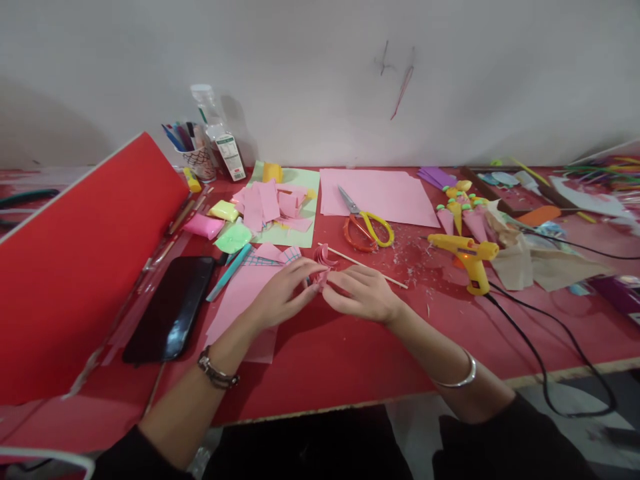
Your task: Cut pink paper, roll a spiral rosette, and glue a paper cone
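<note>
My left hand (284, 291) and my right hand (361, 293) meet over the red table (325, 360), fingertips pinched together on a small pink paper flower (324, 261) of curled petals. The flower sits at the near end of a thin wooden stick (373, 269) that runs away to the right along the table. Under my left hand lies a pink paper sheet (235, 300). Both wrists wear bracelets.
A black phone (170, 310) and a red board (75, 267) lie at left. Cut pink pieces on green paper (280, 207), scissors (367, 227) on a pink sheet, a yellow glue gun (470, 257) with a black cord, paper cones (463, 213) and a pen cup (197, 157) stand further back.
</note>
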Demonstrator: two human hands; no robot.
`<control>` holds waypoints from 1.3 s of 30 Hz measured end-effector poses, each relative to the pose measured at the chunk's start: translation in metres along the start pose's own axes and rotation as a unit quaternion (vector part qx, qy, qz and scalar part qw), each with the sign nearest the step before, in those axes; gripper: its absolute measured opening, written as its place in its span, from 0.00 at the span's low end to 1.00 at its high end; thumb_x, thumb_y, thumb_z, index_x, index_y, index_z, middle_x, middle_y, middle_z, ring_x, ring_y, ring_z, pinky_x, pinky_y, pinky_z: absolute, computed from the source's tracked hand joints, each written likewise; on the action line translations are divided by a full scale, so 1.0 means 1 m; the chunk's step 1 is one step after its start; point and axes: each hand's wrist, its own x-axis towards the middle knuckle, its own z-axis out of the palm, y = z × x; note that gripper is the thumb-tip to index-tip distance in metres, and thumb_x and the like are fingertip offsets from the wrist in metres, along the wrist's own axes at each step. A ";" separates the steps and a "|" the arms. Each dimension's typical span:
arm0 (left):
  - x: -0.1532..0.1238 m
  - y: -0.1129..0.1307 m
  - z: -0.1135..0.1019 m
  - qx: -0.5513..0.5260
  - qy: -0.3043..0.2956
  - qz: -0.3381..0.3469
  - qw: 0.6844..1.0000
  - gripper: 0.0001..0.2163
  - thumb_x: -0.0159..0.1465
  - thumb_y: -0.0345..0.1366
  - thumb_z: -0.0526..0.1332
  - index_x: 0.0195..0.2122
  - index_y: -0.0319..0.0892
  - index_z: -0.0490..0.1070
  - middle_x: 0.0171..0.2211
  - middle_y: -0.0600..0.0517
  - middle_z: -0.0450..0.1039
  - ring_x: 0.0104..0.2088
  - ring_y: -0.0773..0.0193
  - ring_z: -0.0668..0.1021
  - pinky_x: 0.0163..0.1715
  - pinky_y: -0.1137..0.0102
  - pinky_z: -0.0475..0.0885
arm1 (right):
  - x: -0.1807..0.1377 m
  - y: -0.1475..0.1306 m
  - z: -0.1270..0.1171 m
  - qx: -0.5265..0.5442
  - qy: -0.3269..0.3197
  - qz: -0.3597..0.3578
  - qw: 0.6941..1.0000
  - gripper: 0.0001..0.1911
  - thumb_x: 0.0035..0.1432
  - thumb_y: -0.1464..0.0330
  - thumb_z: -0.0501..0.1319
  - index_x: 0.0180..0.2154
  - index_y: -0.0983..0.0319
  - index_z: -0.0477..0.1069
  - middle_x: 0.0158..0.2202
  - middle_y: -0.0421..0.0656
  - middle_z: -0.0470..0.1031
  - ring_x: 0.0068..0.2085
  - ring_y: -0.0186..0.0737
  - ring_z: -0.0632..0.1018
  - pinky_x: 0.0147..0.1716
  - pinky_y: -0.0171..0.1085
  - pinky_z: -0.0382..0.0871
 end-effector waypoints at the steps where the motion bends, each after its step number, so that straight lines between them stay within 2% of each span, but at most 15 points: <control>1: 0.000 -0.001 0.001 0.013 -0.007 -0.005 1.000 0.13 0.61 0.37 0.49 0.44 0.40 0.64 0.40 0.46 0.68 0.39 0.63 0.71 0.38 0.67 0.68 | 0.000 0.002 0.001 -0.003 0.009 0.004 1.000 0.15 0.59 0.71 0.45 0.27 0.59 0.67 0.26 0.41 0.71 0.26 0.31 0.68 0.26 0.33 0.59; 4: 0.000 -0.005 0.003 0.069 -0.024 -0.034 0.997 0.13 0.58 0.36 0.53 0.44 0.40 0.63 0.39 0.47 0.67 0.38 0.63 0.71 0.36 0.68 0.68 | 0.000 0.008 0.006 0.028 0.008 0.065 0.997 0.15 0.58 0.67 0.47 0.25 0.62 0.68 0.23 0.42 0.71 0.25 0.31 0.68 0.24 0.32 0.57; 7: 0.000 -0.009 0.006 0.111 -0.045 -0.047 0.992 0.15 0.56 0.35 0.56 0.45 0.40 0.61 0.38 0.48 0.68 0.36 0.63 0.72 0.35 0.68 0.69 | 0.000 0.012 0.010 0.102 -0.054 0.174 0.978 0.14 0.56 0.66 0.50 0.23 0.64 0.68 0.21 0.40 0.70 0.23 0.29 0.66 0.23 0.30 0.54; 10: 0.000 -0.013 0.008 0.127 -0.060 -0.041 0.989 0.15 0.56 0.33 0.56 0.46 0.40 0.60 0.38 0.48 0.69 0.36 0.63 0.73 0.34 0.68 0.69 | 0.002 0.012 0.012 0.160 -0.108 0.223 0.956 0.11 0.54 0.68 0.54 0.24 0.65 0.69 0.21 0.39 0.70 0.23 0.28 0.65 0.23 0.29 0.54; 14: 0.000 -0.014 0.009 0.132 -0.072 -0.037 0.988 0.15 0.56 0.33 0.56 0.45 0.41 0.61 0.39 0.48 0.69 0.38 0.62 0.72 0.35 0.67 0.69 | 0.004 0.011 0.015 0.211 -0.128 0.218 0.944 0.06 0.51 0.71 0.56 0.25 0.65 0.70 0.23 0.40 0.71 0.23 0.29 0.65 0.24 0.29 0.56; 17: 0.000 -0.013 0.008 0.112 -0.061 -0.047 0.991 0.15 0.56 0.33 0.56 0.46 0.42 0.60 0.40 0.49 0.68 0.39 0.62 0.72 0.36 0.67 0.68 | 0.004 0.012 0.015 0.265 -0.108 0.222 0.932 0.06 0.51 0.72 0.56 0.25 0.65 0.70 0.25 0.41 0.72 0.25 0.29 0.67 0.25 0.29 0.58; 21: 0.001 -0.011 0.004 0.055 0.031 -0.069 0.996 0.12 0.59 0.36 0.52 0.44 0.41 0.62 0.38 0.49 0.69 0.37 0.63 0.72 0.37 0.67 0.68 | 0.004 0.013 0.012 0.318 -0.049 0.248 0.914 0.06 0.51 0.70 0.56 0.26 0.64 0.71 0.27 0.41 0.74 0.28 0.31 0.71 0.28 0.31 0.62; 25: 0.002 -0.010 0.002 -0.036 0.111 -0.100 0.988 0.12 0.61 0.36 0.46 0.43 0.39 0.63 0.36 0.49 0.68 0.30 0.68 0.72 0.31 0.71 0.69 | 0.003 0.013 0.012 0.347 0.003 0.230 0.909 0.06 0.51 0.68 0.57 0.27 0.63 0.71 0.28 0.42 0.74 0.31 0.33 0.72 0.32 0.33 0.63; 28: 0.002 -0.011 0.002 -0.120 0.091 -0.110 0.982 0.13 0.60 0.37 0.48 0.43 0.39 0.64 0.37 0.48 0.69 0.29 0.68 0.72 0.29 0.72 0.69 | 0.003 0.013 0.012 0.358 0.009 0.213 0.909 0.05 0.50 0.69 0.57 0.27 0.63 0.71 0.27 0.41 0.73 0.30 0.33 0.72 0.32 0.34 0.64; 33: 0.002 -0.010 0.004 -0.215 0.017 -0.124 0.969 0.14 0.56 0.38 0.54 0.44 0.41 0.64 0.41 0.47 0.70 0.35 0.65 0.73 0.34 0.69 0.70 | 0.002 0.012 0.012 0.371 0.011 0.236 0.898 0.03 0.48 0.71 0.57 0.26 0.64 0.69 0.27 0.41 0.72 0.28 0.32 0.71 0.31 0.34 0.64; 35: 0.003 -0.010 0.005 -0.227 0.018 -0.125 0.966 0.15 0.55 0.38 0.56 0.43 0.42 0.65 0.41 0.47 0.70 0.34 0.65 0.73 0.35 0.68 0.70 | 0.002 0.012 0.012 0.385 0.015 0.239 0.891 0.03 0.48 0.71 0.57 0.26 0.64 0.68 0.27 0.40 0.72 0.28 0.31 0.70 0.31 0.34 0.64; 39: 0.004 -0.010 0.004 -0.249 0.016 -0.123 0.961 0.13 0.55 0.37 0.55 0.41 0.41 0.66 0.37 0.49 0.72 0.31 0.66 0.74 0.34 0.69 0.70 | 0.003 0.012 0.012 0.400 0.018 0.237 0.885 0.03 0.48 0.71 0.57 0.25 0.64 0.67 0.27 0.40 0.71 0.28 0.31 0.70 0.30 0.33 0.64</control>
